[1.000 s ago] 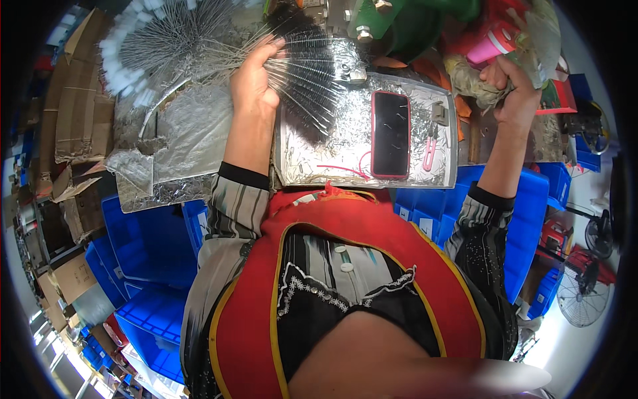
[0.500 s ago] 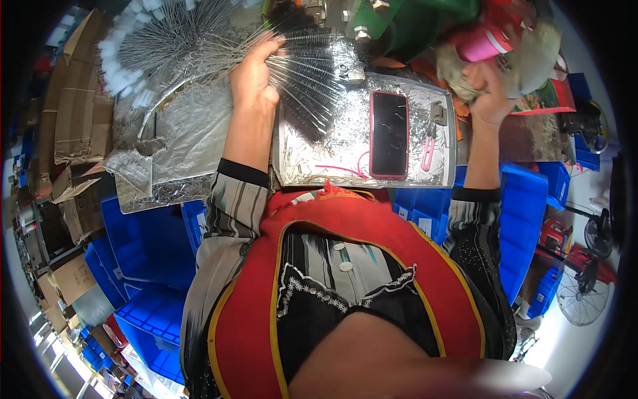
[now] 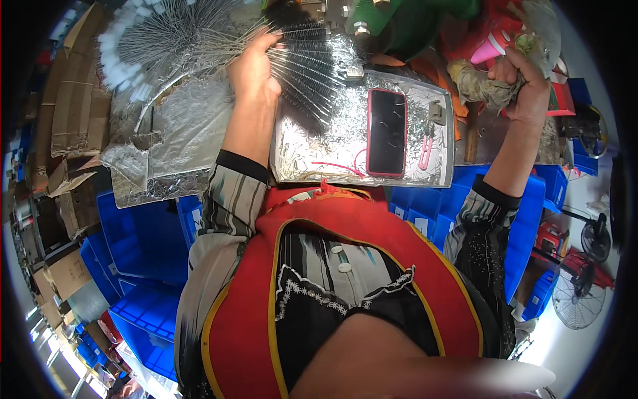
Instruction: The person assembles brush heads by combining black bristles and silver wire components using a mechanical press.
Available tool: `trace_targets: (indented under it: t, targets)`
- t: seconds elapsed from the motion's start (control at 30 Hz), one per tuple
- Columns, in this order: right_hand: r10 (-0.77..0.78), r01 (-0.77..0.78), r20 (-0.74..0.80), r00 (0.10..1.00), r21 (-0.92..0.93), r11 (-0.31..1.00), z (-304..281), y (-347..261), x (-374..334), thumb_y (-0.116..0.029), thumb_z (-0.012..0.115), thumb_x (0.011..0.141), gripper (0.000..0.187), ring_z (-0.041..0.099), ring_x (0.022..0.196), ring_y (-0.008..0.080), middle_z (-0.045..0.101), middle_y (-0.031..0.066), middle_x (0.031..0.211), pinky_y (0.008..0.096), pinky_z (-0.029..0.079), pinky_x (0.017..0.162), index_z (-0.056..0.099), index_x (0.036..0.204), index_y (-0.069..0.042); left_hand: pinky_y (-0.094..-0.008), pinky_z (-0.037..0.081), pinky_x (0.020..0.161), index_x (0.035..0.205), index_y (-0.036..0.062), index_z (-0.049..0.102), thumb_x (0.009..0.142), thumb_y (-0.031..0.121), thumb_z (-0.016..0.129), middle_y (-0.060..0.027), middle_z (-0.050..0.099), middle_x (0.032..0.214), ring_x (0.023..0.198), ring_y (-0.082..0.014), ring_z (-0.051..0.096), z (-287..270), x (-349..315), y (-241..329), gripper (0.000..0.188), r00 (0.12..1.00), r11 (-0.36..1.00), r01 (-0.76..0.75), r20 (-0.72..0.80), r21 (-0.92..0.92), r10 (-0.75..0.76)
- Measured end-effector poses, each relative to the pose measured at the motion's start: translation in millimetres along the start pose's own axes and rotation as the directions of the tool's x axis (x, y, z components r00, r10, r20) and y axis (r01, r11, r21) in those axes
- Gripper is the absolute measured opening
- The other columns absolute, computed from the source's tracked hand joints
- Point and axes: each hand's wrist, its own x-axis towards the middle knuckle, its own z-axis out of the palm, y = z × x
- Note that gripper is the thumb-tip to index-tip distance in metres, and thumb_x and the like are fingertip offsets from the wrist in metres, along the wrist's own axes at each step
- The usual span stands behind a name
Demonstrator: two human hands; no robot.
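Note:
My left hand [image 3: 256, 70] is closed around the wire stems of a bundle of wire brushes [image 3: 302, 73]. Their black bristle ends fan out to the right of the fist, above a shallow white tray [image 3: 284, 159]. At the far right my right hand [image 3: 528, 90] has its fingers curled against a crumpled beige cloth [image 3: 488, 90], which it appears to grip. A pink object with a pale edge [image 3: 490, 50] shows just beyond those fingers; its lower part is hidden.
In the tray lie a red-edged phone [image 3: 387, 133], a pink cutter [image 3: 426, 151] and many short wire scraps. More white-tipped wire stems [image 3: 159, 46] spread at the far left. Green machinery [image 3: 412, 26] stands behind the tray. Blue bins [image 3: 143, 239] sit below the table edge.
My right hand has moved to the right, and more of the beige cloth shows beside it. The pink object looks tilted differently. My left hand stays nearly in place on the brushes.

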Motion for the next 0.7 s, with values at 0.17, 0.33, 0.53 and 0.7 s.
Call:
trace_targets:
  t: [0.17, 0.33, 0.53, 0.7]
  targets:
    - [-0.014, 0.015, 0.013, 1.0, -0.049, 0.999, -1.5, 0.9, 2.3, -0.011, 0.052, 0.077, 0.029, 0.039, 0.049, 0.0157, 0.035, 0.0025, 0.049, 0.0295, 0.039, 0.058, 0.041, 0.051, -0.007, -0.031, 0.052, 0.056, 0.083, -0.0099, 0.058, 0.068, -0.008, 0.057, -0.0167, 0.061, 0.078, 0.064, -0.0214, 0.06, 1.2, 0.4, 0.8, 0.015, 1.0, 0.999, 0.013, -0.009, 0.037, -0.012]
    - [0.016, -0.017, 0.069, 0.997, 0.018, 1.0, -12.2, -3.2, 7.2, -0.011, 0.055, 0.075, 0.023, 0.044, 0.05, 0.0177, 0.04, 0.0046, 0.051, 0.0301, 0.041, 0.057, 0.047, 0.055, -0.003, -0.0304, 0.051, 0.053, 0.08, -0.0087, 0.058, 0.067, -0.007, 0.059, -0.0141, 0.059, 0.074, 0.059, -0.0198, 0.058, 0.5, 1.3, -0.2, 0.014, 1.0, 1.0, -0.001, -0.006, 0.026, 0.001]
    - [-0.408, 0.404, 0.03, 0.913, 0.084, 0.911, -2.7, 75.7, -0.1, -0.005, 0.056, 0.072, 0.019, 0.046, 0.048, 0.02, 0.043, 0.0073, 0.049, 0.0316, 0.043, 0.056, 0.049, 0.056, 0.002, -0.0292, 0.052, 0.06, 0.086, -0.0088, 0.058, 0.07, -0.005, 0.059, -0.0154, 0.061, 0.077, 0.065, -0.021, 0.059, -0.8, 0.7, 1.0, 0.017, 0.998, 0.998, -0.011, 0.063, 0.058, 0.008]
    - [-0.209, 0.206, -0.006, 0.978, 0.191, 0.96, -12.4, 62.9, 2.6, -0.001, 0.055, 0.071, 0.016, 0.046, 0.046, 0.0205, 0.042, 0.008, 0.049, 0.0331, 0.044, 0.055, 0.052, 0.057, 0.005, -0.0292, 0.052, 0.067, 0.091, -0.0077, 0.056, 0.072, -0.004, 0.058, -0.0158, 0.061, 0.083, 0.073, -0.0212, 0.059, -16.6, 17.5, 8.8, 0.02, 0.948, 0.987, 0.158, 0.273, 0.041, -0.164]
